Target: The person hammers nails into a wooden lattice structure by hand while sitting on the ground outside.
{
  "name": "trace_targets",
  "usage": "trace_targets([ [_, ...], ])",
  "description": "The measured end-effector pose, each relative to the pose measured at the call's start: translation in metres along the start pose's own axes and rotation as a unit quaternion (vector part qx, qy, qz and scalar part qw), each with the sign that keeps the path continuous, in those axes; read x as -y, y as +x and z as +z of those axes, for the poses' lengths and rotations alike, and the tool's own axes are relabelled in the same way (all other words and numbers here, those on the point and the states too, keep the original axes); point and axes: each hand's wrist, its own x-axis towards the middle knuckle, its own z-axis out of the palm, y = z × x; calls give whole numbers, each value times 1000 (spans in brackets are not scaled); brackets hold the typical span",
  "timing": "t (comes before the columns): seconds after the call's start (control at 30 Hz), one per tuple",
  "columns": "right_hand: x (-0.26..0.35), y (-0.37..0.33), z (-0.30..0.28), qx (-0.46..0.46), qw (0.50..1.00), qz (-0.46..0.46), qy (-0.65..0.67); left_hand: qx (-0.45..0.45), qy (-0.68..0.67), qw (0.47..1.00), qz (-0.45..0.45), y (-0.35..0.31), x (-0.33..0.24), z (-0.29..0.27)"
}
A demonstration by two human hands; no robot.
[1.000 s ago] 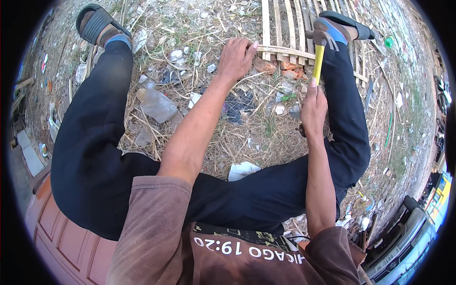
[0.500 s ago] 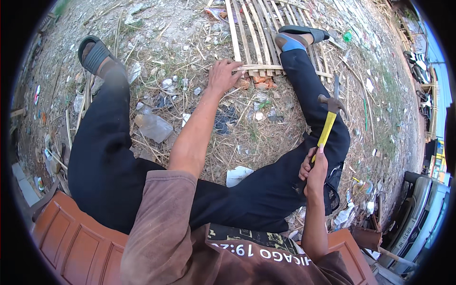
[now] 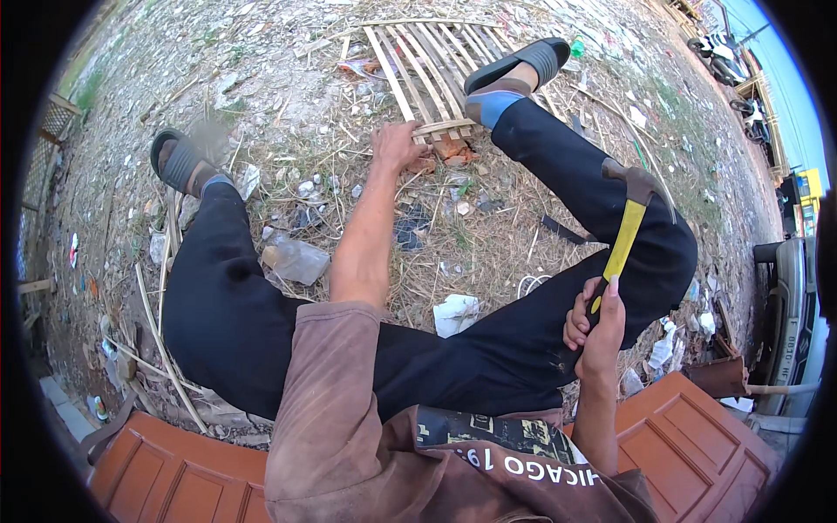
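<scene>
My left hand (image 3: 397, 146) reaches forward with its fingers curled round the near left corner of a frame of pale wooden slats (image 3: 389, 74). That frame lies on the ground, its near crosspiece (image 3: 446, 127) resting by some broken red brick (image 3: 453, 150). In my right hand (image 3: 596, 329) is a claw hammer (image 3: 622, 244) with a yellow and black handle, gripped low. The hammer's head points up and stands in front of my bent right knee, apart from the slats. My right sandal (image 3: 523, 65) is over the frame's right side.
Under me is a reddish-brown panelled board (image 3: 187, 462). Between my legs lie a clear plastic container (image 3: 296, 257), a white scrap (image 3: 456, 314) and a dark strip (image 3: 562, 229) on dry grass. A parked car (image 3: 789, 305) stands at the right, with motorbikes (image 3: 722, 57) farther off.
The whole view has shifted. My right knee leans farther outward, and a dark strip shows on the ground beside it. My left hand stays at the frame's corner; the hammer remains raised.
</scene>
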Motion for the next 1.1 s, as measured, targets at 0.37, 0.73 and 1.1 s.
trace_targets([
  [0.37,-7,-11,0,23,999,13,27,-78,17,995,51,40,-50,-101],
  [0.73,-11,14,-4,44,996,45,62,-142,31,984,106,72,-81,-143],
  [1.1,-18,29,-2,58,993,80,65,-160,-28,985,66,83,-44,-157],
])
